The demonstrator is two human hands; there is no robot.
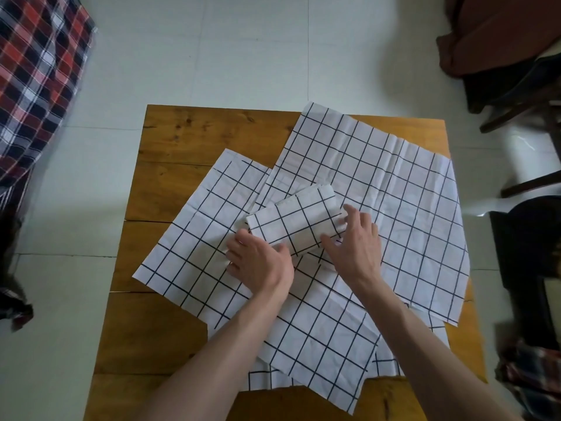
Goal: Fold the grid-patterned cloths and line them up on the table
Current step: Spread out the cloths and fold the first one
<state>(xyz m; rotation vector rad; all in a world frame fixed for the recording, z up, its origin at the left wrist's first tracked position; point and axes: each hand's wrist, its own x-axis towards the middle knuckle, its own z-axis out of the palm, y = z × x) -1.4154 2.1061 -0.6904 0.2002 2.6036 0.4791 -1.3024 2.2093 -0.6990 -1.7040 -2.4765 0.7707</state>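
White black-gridded folded cloth, compact rectangle, slightly tilted

Under the left hand lies thin, matt woven cloth, creased and white with dark grid lines. The desk beyond the hand is knotty, amber-stained wood with a dull sheen.

- The plaid fabric was cut off by the left edge.
- The table ran past the bottom edge.
- The left hand hid its fingertips under the folded cloth.
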